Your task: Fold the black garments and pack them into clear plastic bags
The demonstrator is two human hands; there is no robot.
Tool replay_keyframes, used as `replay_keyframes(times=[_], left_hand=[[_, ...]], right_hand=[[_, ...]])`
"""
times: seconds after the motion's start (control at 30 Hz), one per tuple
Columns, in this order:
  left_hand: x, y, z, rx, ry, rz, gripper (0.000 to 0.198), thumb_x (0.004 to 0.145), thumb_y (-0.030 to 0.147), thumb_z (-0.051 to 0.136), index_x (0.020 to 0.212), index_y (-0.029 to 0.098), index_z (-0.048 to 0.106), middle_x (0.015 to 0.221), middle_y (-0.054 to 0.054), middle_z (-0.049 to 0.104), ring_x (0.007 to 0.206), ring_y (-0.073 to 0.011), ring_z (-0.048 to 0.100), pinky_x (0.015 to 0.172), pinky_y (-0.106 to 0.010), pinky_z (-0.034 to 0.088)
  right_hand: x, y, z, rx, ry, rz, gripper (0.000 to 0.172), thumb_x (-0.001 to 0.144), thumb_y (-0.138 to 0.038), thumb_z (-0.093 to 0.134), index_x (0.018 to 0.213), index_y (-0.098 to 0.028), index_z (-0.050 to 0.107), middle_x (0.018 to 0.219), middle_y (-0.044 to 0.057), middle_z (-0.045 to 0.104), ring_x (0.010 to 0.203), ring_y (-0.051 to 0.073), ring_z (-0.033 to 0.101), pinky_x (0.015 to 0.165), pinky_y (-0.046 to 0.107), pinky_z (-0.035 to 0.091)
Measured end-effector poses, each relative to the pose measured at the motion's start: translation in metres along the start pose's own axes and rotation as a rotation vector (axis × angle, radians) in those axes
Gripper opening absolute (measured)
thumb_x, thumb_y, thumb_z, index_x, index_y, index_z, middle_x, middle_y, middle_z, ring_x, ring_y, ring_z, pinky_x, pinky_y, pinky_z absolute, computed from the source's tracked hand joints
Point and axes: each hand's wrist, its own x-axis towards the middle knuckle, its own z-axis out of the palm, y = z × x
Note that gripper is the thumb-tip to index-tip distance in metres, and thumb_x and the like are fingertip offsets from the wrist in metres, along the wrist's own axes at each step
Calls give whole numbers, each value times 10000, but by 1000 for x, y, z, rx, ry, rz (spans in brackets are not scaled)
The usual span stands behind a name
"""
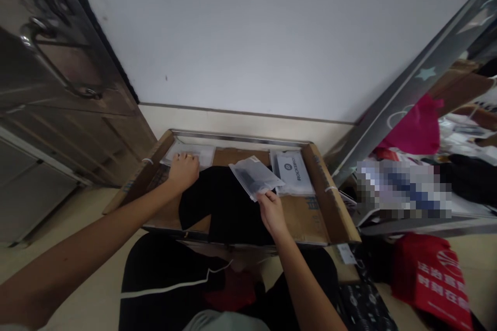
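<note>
A flattened cardboard sheet [306,217] lies on a metal-edged surface before me. A black garment [225,201] is spread over its middle. My left hand [184,169] rests on the garment's upper left corner, fingers curled down onto it. My right hand [272,212] pinches the lower edge of a clear plastic bag [254,176] with something dark inside, held just above the garment. A white printed packet [293,171] lies to the right of it. Another clear bag [198,152] lies flat behind my left hand.
A white wall rises behind the cardboard. A dark wooden cabinet [58,77] stands at the left. A slanted metal frame [411,83] at the right borders a cluttered area with pink fabric. A red printed bag [435,279] lies on the floor at right.
</note>
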Motion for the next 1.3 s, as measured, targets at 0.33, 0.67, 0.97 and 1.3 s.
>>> replay_keyframes(times=[0.33, 0.67, 0.97, 1.3], left_hand=[[-62, 115, -43, -1293, -227, -210, 197, 840, 404, 682, 780, 217, 671, 733, -71, 683, 650, -202, 646, 588, -292, 450], [-64, 164, -34, -2018, -390, -618, 453, 629, 489, 857, 615, 163, 543, 567, 24, 497, 425, -35, 347, 383, -179, 148], [-49, 151, -26, -2121, -317, -636, 414, 576, 396, 876, 613, 156, 540, 575, 44, 466, 431, -18, 312, 396, -181, 156], [-3, 83, -34, -1919, -2, -602, 330, 615, 354, 804, 625, 170, 530, 557, 58, 455, 446, -37, 368, 393, -166, 212]], right_hand=[[5, -17, 6, 28, -95, 71, 194, 677, -378, 822, 696, -209, 728, 735, -3, 667, 752, 177, 560, 764, 331, 472], [-7, -40, 16, -214, -141, -110, 201, 784, -384, 723, 697, -205, 697, 706, -10, 643, 734, 175, 524, 747, 304, 406], [-11, -39, 5, -311, -164, -146, 183, 780, -387, 721, 704, -220, 720, 721, -2, 623, 750, 194, 508, 751, 320, 390], [-45, -39, -24, -168, -195, -71, 126, 761, -363, 781, 730, -241, 774, 814, 20, 677, 845, 219, 575, 846, 360, 426]])
